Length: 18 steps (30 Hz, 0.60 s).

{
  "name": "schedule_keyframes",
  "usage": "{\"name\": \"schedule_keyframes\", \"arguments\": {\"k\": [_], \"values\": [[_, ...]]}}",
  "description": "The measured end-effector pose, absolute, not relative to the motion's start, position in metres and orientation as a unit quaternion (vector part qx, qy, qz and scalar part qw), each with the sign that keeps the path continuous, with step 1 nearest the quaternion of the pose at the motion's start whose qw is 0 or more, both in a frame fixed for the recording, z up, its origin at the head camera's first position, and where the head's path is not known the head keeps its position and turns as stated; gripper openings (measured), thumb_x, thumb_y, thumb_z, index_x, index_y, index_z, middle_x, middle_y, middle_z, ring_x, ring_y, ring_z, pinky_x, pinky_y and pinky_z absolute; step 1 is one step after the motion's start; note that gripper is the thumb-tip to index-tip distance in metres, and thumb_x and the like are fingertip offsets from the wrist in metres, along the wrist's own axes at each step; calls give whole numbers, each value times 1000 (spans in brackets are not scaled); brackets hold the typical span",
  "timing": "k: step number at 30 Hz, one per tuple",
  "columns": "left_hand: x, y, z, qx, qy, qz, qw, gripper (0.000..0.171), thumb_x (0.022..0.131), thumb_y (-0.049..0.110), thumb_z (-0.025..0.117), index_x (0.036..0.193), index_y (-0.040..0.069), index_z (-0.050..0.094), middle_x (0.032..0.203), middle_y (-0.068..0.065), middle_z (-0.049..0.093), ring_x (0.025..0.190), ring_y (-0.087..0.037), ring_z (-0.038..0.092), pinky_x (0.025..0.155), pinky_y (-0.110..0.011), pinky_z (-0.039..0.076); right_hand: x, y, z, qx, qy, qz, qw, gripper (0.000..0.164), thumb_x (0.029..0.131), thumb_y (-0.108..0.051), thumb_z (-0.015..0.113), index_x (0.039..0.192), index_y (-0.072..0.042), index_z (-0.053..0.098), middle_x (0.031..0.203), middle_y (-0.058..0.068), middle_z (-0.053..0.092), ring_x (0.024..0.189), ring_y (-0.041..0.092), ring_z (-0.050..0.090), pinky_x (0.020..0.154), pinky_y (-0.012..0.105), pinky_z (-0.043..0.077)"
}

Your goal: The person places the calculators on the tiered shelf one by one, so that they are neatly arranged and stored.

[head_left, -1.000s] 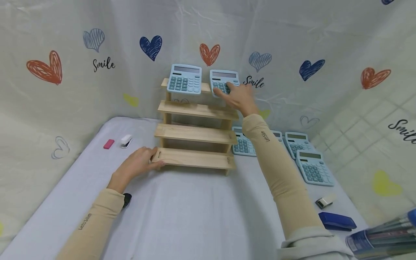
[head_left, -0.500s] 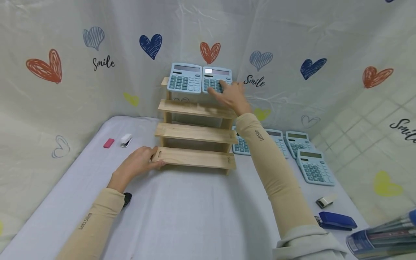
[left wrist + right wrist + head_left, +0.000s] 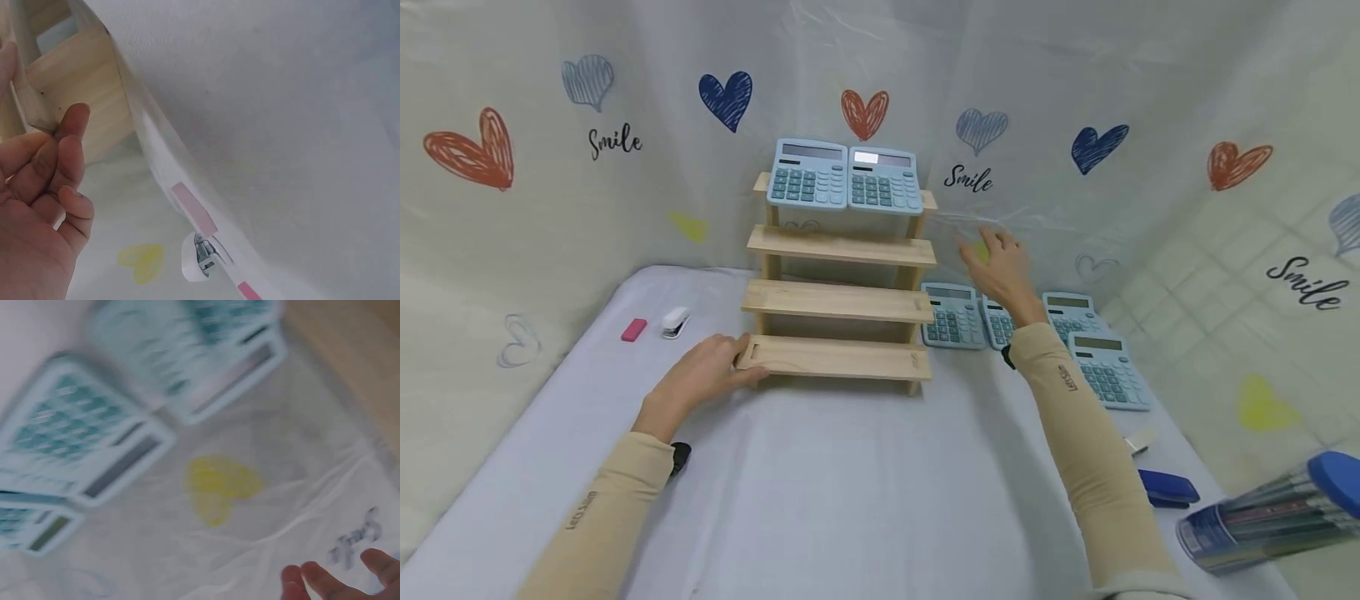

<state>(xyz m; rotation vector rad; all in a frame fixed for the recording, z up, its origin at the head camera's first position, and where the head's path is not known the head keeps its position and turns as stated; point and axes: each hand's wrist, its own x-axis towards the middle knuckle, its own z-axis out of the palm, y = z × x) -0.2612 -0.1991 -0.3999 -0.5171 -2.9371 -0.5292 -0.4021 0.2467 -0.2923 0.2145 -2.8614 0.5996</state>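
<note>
A four-tier wooden shelf (image 3: 835, 358) stands at the middle of the table in the head view. My left hand (image 3: 703, 371) grips the left end of its lowest board, thumb at the front; the left wrist view shows the fingers (image 3: 72, 162) curled by the board's edge. On the top tier a light blue calculator (image 3: 807, 175) and a second calculator (image 3: 883, 179) lean side by side, the second with glare on its display. To the right of the shelf my right hand (image 3: 1006, 271) hovers with spread fingers and holds nothing, over several more calculators (image 3: 952, 317).
At the right edge lie a blue stapler (image 3: 1168, 487), a small white-and-metal item (image 3: 1138, 442) and a tilted tub of pencils (image 3: 1262, 517). A pink eraser (image 3: 634, 330) and a white mini stapler (image 3: 675, 322) lie left of the shelf. A heart-print curtain (image 3: 910, 75) hangs behind.
The right hand slid the second calculator left against the first on the top tier, then let go and moved right and down. The left hand kept its hold on the shelf.
</note>
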Motion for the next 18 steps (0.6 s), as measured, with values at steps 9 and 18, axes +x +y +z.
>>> {"name": "schedule_keyframes", "arguments": {"k": [9, 18], "values": [[-263, -199, -401, -178, -967, -179, 39, 52, 92, 43, 71, 114, -3, 57, 75, -6, 54, 81, -25, 54, 74, -41, 44, -363, 382, -332, -46, -993, 110, -12, 93, 97, -70, 33, 161, -8, 6, 154, 45, 13, 138, 68, 19, 105, 81, 20], [-263, -198, -400, -192, -964, -180, 40, 45, 92, 39, 71, 106, -1, 56, 71, -3, 48, 77, -24, 51, 71, -39, 42, -329, 448, -353, -146, -967, 118, -171, 108, 91, -69, 53, 159, -9, -6, 150, 52, -3, 133, 76, 14, 104, 79, 26]]}}
